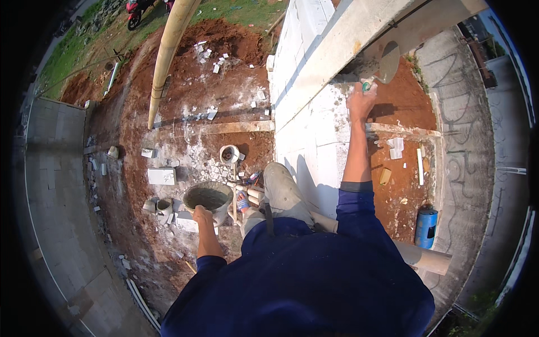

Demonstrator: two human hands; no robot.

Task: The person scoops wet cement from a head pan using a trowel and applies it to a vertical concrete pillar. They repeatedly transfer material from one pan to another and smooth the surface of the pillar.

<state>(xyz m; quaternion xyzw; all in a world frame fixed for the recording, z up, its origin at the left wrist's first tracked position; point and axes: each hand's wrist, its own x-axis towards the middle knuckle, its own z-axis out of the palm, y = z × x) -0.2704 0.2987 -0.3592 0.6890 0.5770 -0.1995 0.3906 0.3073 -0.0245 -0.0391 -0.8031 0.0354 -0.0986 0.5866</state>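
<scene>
The left hand (202,214), out to the left of the white wall (320,147), is closed on the near rim of a wide bucket (223,214), its fingers curled over the edge; how tightly they press cannot be told. The bucket stands to the left of the wall, and grey wet-looking mix (206,196) lies inside it, below the rim. The right hand (362,102), above the right side of the wall, has its fingers wrapped around the handle of a trowel (388,62), with a bit of green showing at the grip; the broad grey blade points up and away, beside the long concrete beam (331,70) that slants over the wall's far part. Whether the blade touches the beam cannot be told. Also left of the wall, farther off than the bucket, a pale round pot (238,155) shows something dark within, too small to make out. Beyond the bucket from the wall sits a small pail (164,211), its contents unclear, and near it a white block (161,176) lies on the red soil. To the right of the wall are a yellowish container (385,176) and, nearer the body, a blue drum (426,229) whose inside is hidden.
</scene>
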